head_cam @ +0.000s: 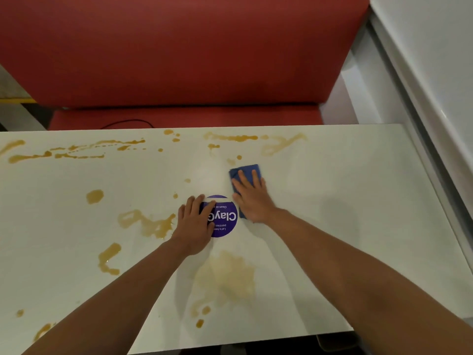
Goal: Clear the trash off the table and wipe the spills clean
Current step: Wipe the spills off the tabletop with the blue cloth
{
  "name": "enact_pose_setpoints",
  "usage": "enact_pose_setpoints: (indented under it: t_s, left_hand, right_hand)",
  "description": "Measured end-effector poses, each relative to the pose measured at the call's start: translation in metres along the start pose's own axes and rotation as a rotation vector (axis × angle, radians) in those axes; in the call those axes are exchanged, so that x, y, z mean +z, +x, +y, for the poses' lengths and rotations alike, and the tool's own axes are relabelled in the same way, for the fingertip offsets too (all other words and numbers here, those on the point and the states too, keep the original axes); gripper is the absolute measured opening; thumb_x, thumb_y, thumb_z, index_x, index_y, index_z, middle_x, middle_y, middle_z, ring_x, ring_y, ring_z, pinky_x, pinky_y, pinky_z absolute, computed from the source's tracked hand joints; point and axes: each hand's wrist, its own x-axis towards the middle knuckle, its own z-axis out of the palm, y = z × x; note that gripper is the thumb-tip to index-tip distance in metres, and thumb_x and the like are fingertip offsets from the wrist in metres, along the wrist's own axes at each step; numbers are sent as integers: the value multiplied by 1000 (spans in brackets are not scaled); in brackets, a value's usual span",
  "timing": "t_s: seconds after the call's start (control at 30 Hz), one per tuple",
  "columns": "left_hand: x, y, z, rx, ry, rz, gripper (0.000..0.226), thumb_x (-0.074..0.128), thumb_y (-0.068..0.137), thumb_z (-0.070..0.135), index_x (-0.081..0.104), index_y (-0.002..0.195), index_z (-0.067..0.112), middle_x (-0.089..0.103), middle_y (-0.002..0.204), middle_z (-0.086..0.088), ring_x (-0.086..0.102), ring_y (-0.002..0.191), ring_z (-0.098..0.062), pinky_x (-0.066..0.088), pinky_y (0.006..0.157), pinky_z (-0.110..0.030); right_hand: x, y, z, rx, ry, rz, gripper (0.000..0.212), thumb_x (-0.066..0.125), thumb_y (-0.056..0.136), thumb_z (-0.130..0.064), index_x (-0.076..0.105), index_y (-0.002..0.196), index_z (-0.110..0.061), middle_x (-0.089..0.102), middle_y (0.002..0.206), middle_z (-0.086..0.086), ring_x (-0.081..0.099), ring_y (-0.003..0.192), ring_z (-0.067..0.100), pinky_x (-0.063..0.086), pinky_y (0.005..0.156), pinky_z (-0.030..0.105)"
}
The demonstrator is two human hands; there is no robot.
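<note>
- A wide white table (332, 265) fills the near part of the view, and brown sticky spills (146, 222) are splashed over it.
- On the far left there are long thin brown streaks (74, 151), and closer to the near left edge there are blobs and a curvy puddle (108, 258).
- The left hand (195, 224) lies flat near the middle of the table. Its fingers are straight and apart, and it holds nothing.
- This hand's fingers rest on the left side of a round purple sticker with white letters (225, 217), which is stuck flat on the table.
- Just near of the sticker is a pale, smeared brown patch (227, 278).
- The right hand (252, 198) is just right of the sticker. It presses flat with straight fingers on a folded dark blue cloth (245, 171).
- The cloth lies on the table, sticking out past the fingertips on the far side.
- More brown streaks (238, 137) run along the far edge, beyond the cloth.
- A red padded bench seat (184, 52) stands behind the table.
</note>
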Motion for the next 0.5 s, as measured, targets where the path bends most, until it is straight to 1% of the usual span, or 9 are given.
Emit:
enact_pose_setpoints:
  t_s: [0.1,0.2,0.27,0.33,0.37,0.4,0.43,0.47,0.5]
  left_hand:
    - [-3,1,2,-5,-8,-11,63,58,100,33,33,155,16,22,163,-14,14,151,-36,21,122,-54]
    - [-5,0,1,0,-7,-15,63,56,100,32,31,156,16,20,163,-14,12,151,-36,20,123,-53]
    - [-5,0,2,0,10,-18,64,55,100,33,30,157,16,19,164,-14,12,152,-37,19,123,-53]
    - [-5,1,5,-9,40,-39,65,51,101,37,25,158,16,16,164,-13,10,152,-36,19,123,-51]
    - [-7,2,7,-17,54,-47,65,49,102,40,24,158,16,16,164,-13,10,151,-36,20,123,-50]
    - [-8,4,9,-22,64,-48,64,47,102,42,25,157,16,17,163,-13,12,150,-35,22,123,-48]
    - [-10,6,12,-24,70,-35,62,47,102,42,28,155,16,20,161,-13,16,148,-34,25,121,-46]
    - [-11,8,15,-27,73,-15,59,47,101,42,32,152,16,25,158,-13,22,144,-33,28,119,-44]
    - [-12,11,18,-30,71,9,56,48,101,41,36,150,16,29,155,-12,27,141,-32,29,117,-43]
  right_hand:
    - [14,-17,-8,-59,71,-3,55,28,110,-41,17,161,-22,-2,171,1,-15,154,35,3,124,55]
    - [28,-45,24,-98,19,32,60,16,107,-48,19,161,-24,2,170,-3,-8,156,31,7,123,50]
    - [29,-60,53,-57,-14,37,66,8,104,-53,22,161,-23,5,170,-2,-3,156,33,13,122,52]
    - [23,-65,76,38,-27,33,72,-1,102,-58,20,161,-23,5,170,0,-1,156,35,18,121,56]
    - [18,-63,83,100,-24,35,72,-2,102,-58,18,162,-23,4,170,0,-2,156,36,18,120,57]
    - [16,-56,85,169,-14,40,68,3,104,-55,15,162,-23,1,170,1,-4,155,37,16,120,58]
    - [14,-48,82,235,-1,49,62,12,107,-50,12,162,-22,-3,170,3,-6,155,38,13,121,59]
    - [15,-39,74,299,21,60,61,20,108,-45,9,162,-20,-7,170,6,-9,154,40,9,122,59]
    - [14,-34,61,353,51,65,61,23,108,-43,8,162,-19,-9,170,9,-11,153,43,5,121,59]
